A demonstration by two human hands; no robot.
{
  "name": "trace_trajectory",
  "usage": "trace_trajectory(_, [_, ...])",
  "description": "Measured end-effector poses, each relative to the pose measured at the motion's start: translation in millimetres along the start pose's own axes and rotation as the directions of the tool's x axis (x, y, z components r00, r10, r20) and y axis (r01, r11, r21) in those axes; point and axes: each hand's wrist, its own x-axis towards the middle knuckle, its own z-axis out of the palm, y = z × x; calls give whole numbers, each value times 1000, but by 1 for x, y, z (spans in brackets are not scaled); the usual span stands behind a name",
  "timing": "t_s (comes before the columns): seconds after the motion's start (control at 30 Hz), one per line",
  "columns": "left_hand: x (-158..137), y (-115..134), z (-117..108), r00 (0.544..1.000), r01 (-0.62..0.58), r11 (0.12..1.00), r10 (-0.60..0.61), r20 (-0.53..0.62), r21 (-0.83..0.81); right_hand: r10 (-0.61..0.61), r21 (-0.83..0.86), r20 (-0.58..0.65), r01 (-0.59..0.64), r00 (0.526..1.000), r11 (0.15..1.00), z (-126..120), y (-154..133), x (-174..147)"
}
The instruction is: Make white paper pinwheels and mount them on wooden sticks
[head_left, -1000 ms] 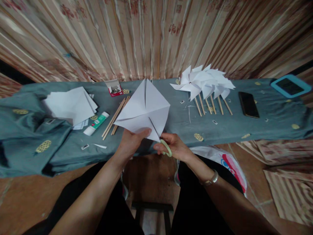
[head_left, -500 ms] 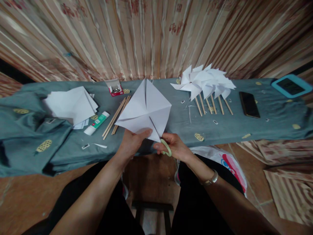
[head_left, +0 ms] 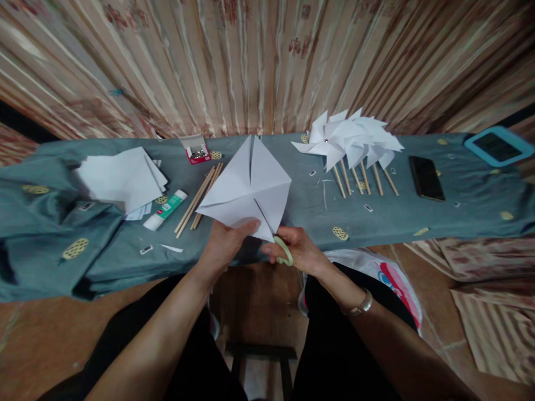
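Note:
A square sheet of white paper (head_left: pixel 267 178) is held up above the cloth-covered table, with slits running from several corners toward its middle. My left hand (head_left: pixel 228 239) pinches the paper's near edge, thumb on top and fingers underneath. In my right hand (head_left: pixel 298 248) are scissors (head_left: pixel 284 252) with pale green handles, closed in my fingers at the paper's near corner. The scissor blades lie at the near slit and are mostly hidden by the paper. Left of the paper lie several wooden sticks (head_left: pixel 196 200).
Paper pinwheels (head_left: pixel 355 136) on sticks lie at the back right, beside a phone (head_left: pixel 426 178) and a blue-framed device (head_left: pixel 499 146). To the left are a paper stack (head_left: pixel 121 178), a glue stick (head_left: pixel 166 210) and a small red box (head_left: pixel 198 156) of metal pins. A curtain (head_left: pixel 259 67) hangs behind.
The paper's right side has shifted very slightly inward and its far tip a little to the right. Both hands stay nearly where they were.

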Motion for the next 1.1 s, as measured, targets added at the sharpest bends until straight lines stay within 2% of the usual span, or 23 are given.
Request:
trace_trajectory(0.37, [0,2,0,1000,17,1000,-17,-4,10,22,19,-3,-22,1000,1000,0,1,0])
trace_trajectory(0.53, [2,2,-2,1000,18,1000,-19,-24,-18,37,27,63,-39,997,999,-1,4,-2])
trace_trajectory(0.63, [6,3,-4,999,6,996,-9,-36,-88,65,21,102,-67,993,998,-4,4,-3])
trace_trajectory(0.8, [16,7,-10,999,-16,978,7,-43,-209,163,-104,192,-145,968,984,-16,-2,-8])
trace_trajectory(0.97, [21,16,-18,999,-2,968,-11,-53,-250,164,-219,286,-103,944,970,-42,-9,-16])
trace_trajectory(1.03, [21,18,-20,999,7,963,-17,-34,-270,133,-185,251,-87,959,979,-54,-11,-18])
trace_trajectory(1.1, [20,18,-21,999,25,958,-31,-20,-286,53,-137,124,-36,991,990,-63,-11,-17])
